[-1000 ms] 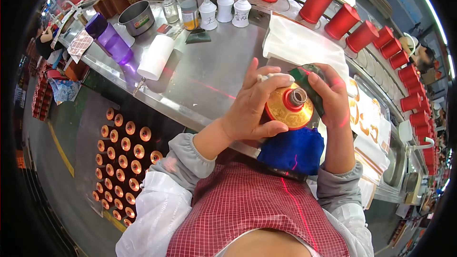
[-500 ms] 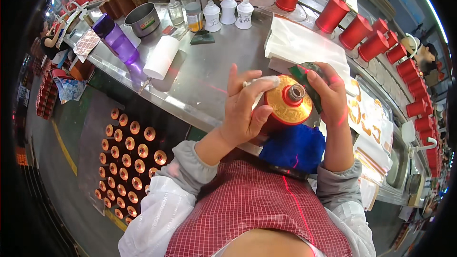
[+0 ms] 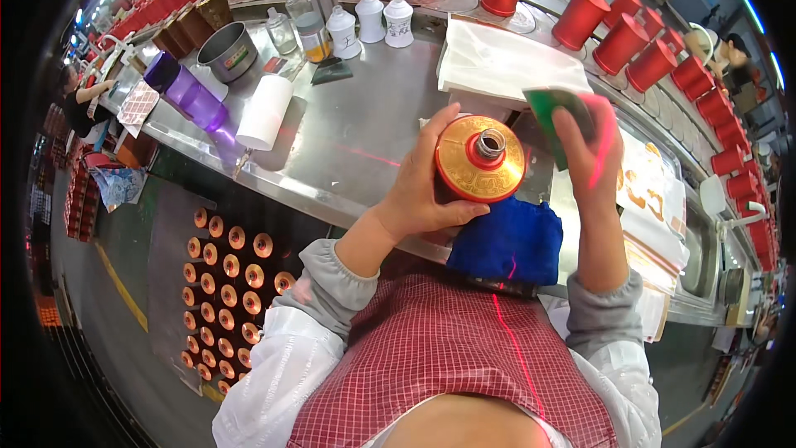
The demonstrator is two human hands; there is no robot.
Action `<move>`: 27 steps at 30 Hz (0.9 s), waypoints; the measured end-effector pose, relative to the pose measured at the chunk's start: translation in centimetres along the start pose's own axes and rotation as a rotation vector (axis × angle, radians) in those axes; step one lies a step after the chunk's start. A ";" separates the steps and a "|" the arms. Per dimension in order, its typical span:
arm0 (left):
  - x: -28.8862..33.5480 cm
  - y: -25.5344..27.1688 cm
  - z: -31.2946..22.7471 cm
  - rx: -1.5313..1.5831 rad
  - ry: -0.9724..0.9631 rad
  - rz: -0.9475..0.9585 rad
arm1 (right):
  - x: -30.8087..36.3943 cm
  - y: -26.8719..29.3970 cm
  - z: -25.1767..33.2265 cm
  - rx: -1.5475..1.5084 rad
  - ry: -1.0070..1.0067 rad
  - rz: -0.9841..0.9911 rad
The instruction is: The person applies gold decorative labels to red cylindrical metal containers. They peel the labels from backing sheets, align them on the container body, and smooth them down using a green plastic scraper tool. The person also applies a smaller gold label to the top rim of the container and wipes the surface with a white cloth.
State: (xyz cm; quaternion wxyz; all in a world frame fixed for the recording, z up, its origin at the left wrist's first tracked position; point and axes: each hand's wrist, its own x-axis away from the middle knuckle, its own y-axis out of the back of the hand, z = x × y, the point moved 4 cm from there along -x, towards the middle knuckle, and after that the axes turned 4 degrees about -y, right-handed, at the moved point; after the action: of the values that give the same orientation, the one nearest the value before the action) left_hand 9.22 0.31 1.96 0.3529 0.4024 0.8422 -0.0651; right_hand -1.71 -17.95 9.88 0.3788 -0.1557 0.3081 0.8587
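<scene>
Over the steel desk (image 3: 365, 116) we've got a round gold bottle (image 3: 479, 158) with a red neck, held up just above the desk edge. Our left hand (image 3: 423, 191) is clamped around its side, fingers curled under the shoulder and thumb up by the rim. Our right hand (image 3: 584, 153) is closed on a green pad (image 3: 557, 108), pinched flat against the palm, and it sits just beside the bottle, not touching it as far as we can tell.

Best guess, we're in the wiping step: bottle gripped, pad lifted off between strokes. Next move probably calls for bringing the pad back onto the gold shoulder while the left hand turns the bottle, keeping a firm hold since that glossy surface looks slippery.

Stuff around: a blue cloth (image 3: 506, 241) lies right under the bottle at the desk edge, a folded white cloth (image 3: 506, 62) is behind it, and a white paper roll (image 3: 265, 112), purple bottle (image 3: 186, 95), grey pot (image 3: 225, 50) and small white bottles (image 3: 369, 21) sit well off to the left. Red canisters (image 3: 618, 37) line the back. Nothing really crowds the hands; only the blue cloth is close.
</scene>
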 end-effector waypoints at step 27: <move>-3.2 -1.5 -1.4 0.339 0.265 0.020 | 7.8 0.2 0.7 0.099 0.143 0.227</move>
State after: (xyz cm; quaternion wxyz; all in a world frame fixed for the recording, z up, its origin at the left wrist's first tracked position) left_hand 8.72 -2.20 4.79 0.1667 0.4694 0.8542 -0.1489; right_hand -7.06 -13.29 6.61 0.2633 -0.1617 0.3919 0.8666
